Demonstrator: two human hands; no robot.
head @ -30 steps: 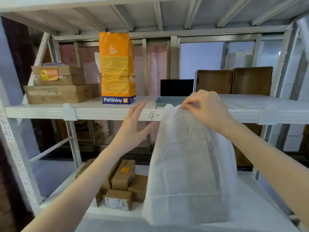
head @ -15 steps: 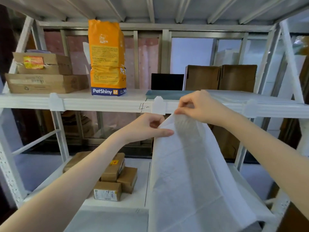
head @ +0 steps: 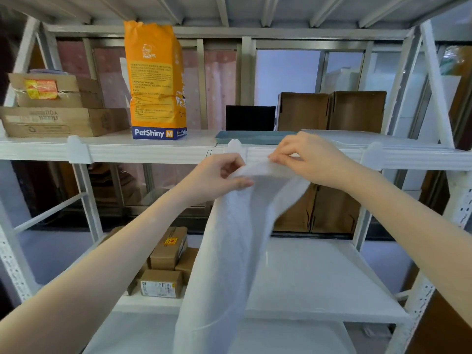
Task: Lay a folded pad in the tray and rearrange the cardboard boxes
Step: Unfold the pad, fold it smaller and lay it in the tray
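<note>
A white pad (head: 229, 251) hangs down in front of the shelf, its top edge pinched by both hands. My left hand (head: 217, 175) grips the left part of that edge, and my right hand (head: 304, 157) pinches the right part, just below the shelf rim. A flat teal tray (head: 250, 137) lies on the upper shelf right behind my hands. Two open cardboard boxes (head: 332, 111) stand behind the tray at the right. Two flat cardboard boxes (head: 58, 108) are stacked at the shelf's left end. Several small cardboard boxes (head: 166, 264) sit on the lower shelf.
An orange PetShiny bag (head: 155, 80) stands upright on the upper shelf, left of the tray. A black panel (head: 250, 118) leans behind the tray. White shelf posts (head: 434, 93) frame both sides. A white sheet (head: 306, 272) covers the lower shelf's right part.
My left hand has closed on the pad's top edge beside my right hand. The pad, first hanging flat, now bunches and twists between both hands.
</note>
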